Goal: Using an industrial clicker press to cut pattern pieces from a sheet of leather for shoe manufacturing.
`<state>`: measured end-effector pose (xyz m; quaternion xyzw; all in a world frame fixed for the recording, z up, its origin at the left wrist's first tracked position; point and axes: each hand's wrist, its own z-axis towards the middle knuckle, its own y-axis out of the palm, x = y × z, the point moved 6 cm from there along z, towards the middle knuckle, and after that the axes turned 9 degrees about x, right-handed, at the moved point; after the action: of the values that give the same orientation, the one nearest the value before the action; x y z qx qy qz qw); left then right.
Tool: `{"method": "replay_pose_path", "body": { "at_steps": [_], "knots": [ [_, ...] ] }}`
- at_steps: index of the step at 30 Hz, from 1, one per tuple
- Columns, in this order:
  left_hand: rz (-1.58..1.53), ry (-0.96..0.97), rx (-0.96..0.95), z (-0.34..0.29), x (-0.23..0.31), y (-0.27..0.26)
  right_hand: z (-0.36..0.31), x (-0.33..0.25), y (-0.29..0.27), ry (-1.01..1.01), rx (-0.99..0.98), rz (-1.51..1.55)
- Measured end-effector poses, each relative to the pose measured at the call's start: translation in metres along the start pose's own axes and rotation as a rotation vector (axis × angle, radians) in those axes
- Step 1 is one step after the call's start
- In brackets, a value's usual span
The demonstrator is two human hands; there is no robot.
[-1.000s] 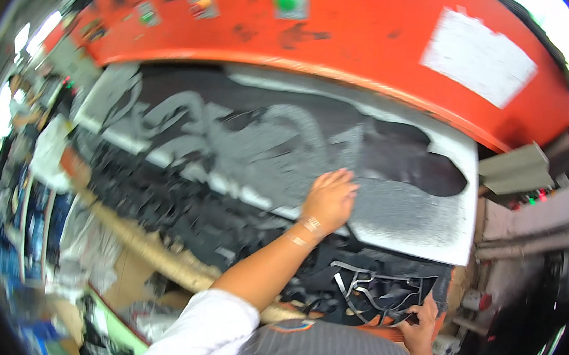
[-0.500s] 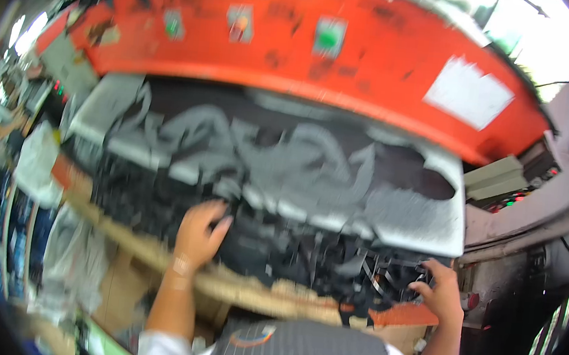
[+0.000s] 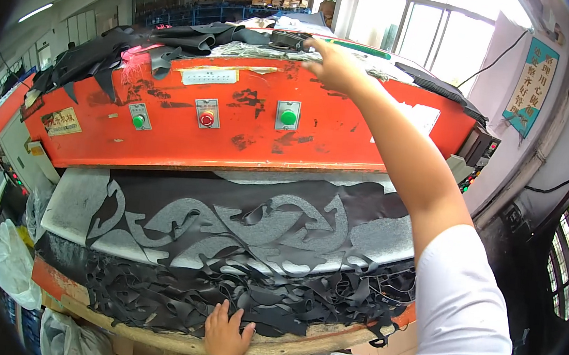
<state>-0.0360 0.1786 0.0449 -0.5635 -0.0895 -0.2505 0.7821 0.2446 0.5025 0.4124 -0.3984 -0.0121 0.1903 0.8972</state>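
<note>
My left hand [image 3: 227, 333] lies with fingers spread on the front edge of the bed, touching a heap of black leather-like scraps [image 3: 266, 295]. My right hand [image 3: 336, 66] is stretched far forward over the top of the red machine, index finger and thumb apart. Its fingertips are beside a small dark object [image 3: 288, 39] whose kind I cannot make out. Behind the scraps, a dark sheet [image 3: 167, 190] with curved shapes cut out of it lies on the pale cutting board [image 3: 80, 206]. The board's right side is partly hidden by my right arm.
The red machine beam [image 3: 233, 145] spans the view above the board, with a green button [image 3: 288, 117] and a red button [image 3: 206, 119]. Dark material [image 3: 97, 57] is draped over its top left. A wooden rail [image 3: 267, 352] edges the front; white plastic bags [image 3: 16, 264] hang at left.
My right hand has risen from the scraps at the right to the top of the machine. My left hand has moved back to the front edge. The view has tilted up.
</note>
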Motion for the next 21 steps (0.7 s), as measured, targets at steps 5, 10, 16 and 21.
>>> {"method": "replay_pose_path", "body": {
  "at_steps": [5, 10, 16, 21],
  "knots": [
    [-0.029, -0.060, -0.070, -0.002, -0.005, 0.000, 0.079, 0.059, 0.079, 0.226, 0.048, -0.093],
    [-0.095, -0.112, -0.055, 0.024, -0.009, 0.006, 0.108, 0.100, 0.093, 0.357, 0.058, -0.208],
    [0.012, -0.114, -0.081, 0.039, -0.006, 0.012, 0.012, 0.118, 0.054, 0.050, 0.117, 0.625],
    [0.043, -0.082, -0.105, 0.049, 0.011, 0.022, -0.189, 0.176, 0.044, 0.021, -0.380, 0.613]
  ]
}}
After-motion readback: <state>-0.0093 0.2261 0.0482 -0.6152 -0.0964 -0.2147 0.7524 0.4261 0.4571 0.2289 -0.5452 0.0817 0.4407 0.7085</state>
